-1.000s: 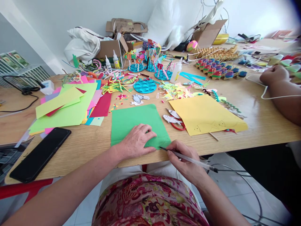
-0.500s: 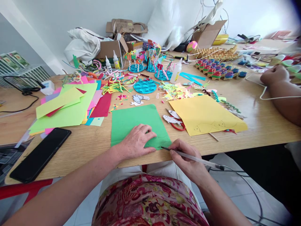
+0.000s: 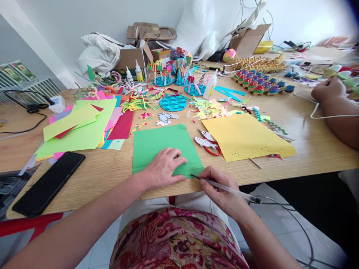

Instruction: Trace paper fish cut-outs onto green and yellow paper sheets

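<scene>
A green sheet of paper [image 3: 162, 140] lies at the table's front edge, with faint pencil-like lines on its lower right. My left hand [image 3: 165, 168] rests on the sheet, thumb apart from the loosely bent fingers, holding nothing. In my right hand [image 3: 221, 188] is a pen [image 3: 230, 189] with a clear barrel, its dark tip touching the green paper near its lower right corner. To the right lies a yellow sheet [image 3: 241, 132] bearing drawn fish outlines. Between the two sheets are white fish cutouts [image 3: 206, 142] on top of red-handled scissors [image 3: 213, 150].
Coloured paper [image 3: 81, 130] is piled at the left, beside a black phone [image 3: 49, 183]. Further back stand a blue scalloped disc [image 3: 173, 102], a glue bottle [image 3: 210, 86] and paper scraps [image 3: 210, 108]. Another person's hand [image 3: 329, 89] is at the far right, near painted egg cartons [image 3: 259, 82].
My right hand and the pen have shifted slightly to the left, the tip still on the green paper. My left hand stays in place.
</scene>
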`<state>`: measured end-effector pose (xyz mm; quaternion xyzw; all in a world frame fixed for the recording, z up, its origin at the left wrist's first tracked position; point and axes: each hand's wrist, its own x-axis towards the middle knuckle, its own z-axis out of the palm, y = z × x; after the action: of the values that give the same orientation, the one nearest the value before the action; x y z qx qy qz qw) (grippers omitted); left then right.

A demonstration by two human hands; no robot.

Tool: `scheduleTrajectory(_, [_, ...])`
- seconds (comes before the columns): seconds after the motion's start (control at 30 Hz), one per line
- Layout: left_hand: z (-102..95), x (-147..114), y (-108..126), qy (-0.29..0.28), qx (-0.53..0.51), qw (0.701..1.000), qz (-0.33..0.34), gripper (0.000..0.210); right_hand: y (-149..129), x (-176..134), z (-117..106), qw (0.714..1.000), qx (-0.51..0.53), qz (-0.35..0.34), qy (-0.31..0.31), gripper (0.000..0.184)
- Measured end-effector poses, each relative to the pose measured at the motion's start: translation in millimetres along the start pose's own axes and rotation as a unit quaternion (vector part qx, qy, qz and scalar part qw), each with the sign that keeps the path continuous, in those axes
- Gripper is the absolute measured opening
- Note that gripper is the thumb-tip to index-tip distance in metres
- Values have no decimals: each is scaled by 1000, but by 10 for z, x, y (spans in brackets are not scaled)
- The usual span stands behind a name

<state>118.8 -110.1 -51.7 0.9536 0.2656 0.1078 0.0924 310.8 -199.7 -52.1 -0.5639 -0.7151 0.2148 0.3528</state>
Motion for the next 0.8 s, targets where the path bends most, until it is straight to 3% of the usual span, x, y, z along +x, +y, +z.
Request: scheduleTrajectory(0.8, [-10, 7, 3, -5, -6, 1000, -4, 44, 5, -7, -5, 1000, 14, 11, 6, 10])
